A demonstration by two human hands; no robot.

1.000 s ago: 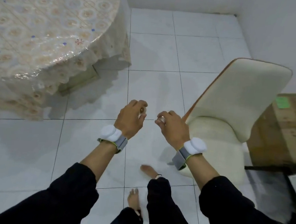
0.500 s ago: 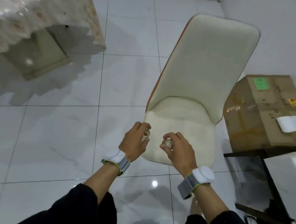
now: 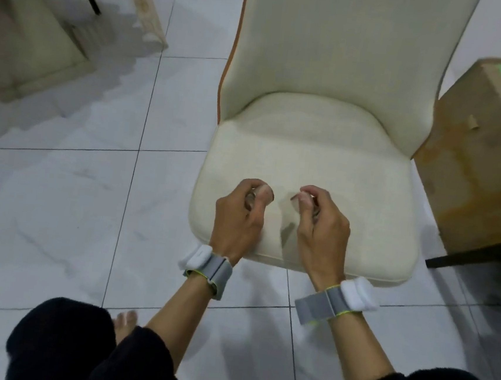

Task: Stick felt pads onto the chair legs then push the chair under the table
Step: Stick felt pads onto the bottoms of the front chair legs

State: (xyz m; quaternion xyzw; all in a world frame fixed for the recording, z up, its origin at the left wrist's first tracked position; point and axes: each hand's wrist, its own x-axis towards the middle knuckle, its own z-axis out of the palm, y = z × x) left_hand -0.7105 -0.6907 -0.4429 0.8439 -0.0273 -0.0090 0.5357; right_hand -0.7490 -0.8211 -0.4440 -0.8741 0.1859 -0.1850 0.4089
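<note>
A cream upholstered chair (image 3: 316, 128) fills the centre and upper right of the frame, upright on the white tiled floor (image 3: 67, 203), with its backrest running off the top edge and a thin orange-brown trim down its left side. Its legs are hidden under the seat.

Both hands hover over the front part of the seat cushion, close together but apart. The left hand (image 3: 239, 214) has its fingers curled in, thumb and forefinger pinched on a small round pale object (image 3: 253, 197) (likely a felt pad, though it is too blurred to be sure). The right hand (image 3: 321, 224) is curled the same way, thumb tip pressed to the forefinger on a similar small pale piece (image 3: 295, 201) that shows just at the fingertips. Each wrist wears a grey strap with a white block on it, and dark sleeves are pushed up the forearms at the bottom of the frame. The toes of a bare foot (image 3: 126, 323) show at lower left, beside the left sleeve.

At upper left stands the table (image 3: 27, 45), its pale base and the scalloped edge of a patterned cloth in view, well apart from the chair. A brown cardboard box (image 3: 488, 151) with a green label sits at the right edge, just beside the chair's right side.
</note>
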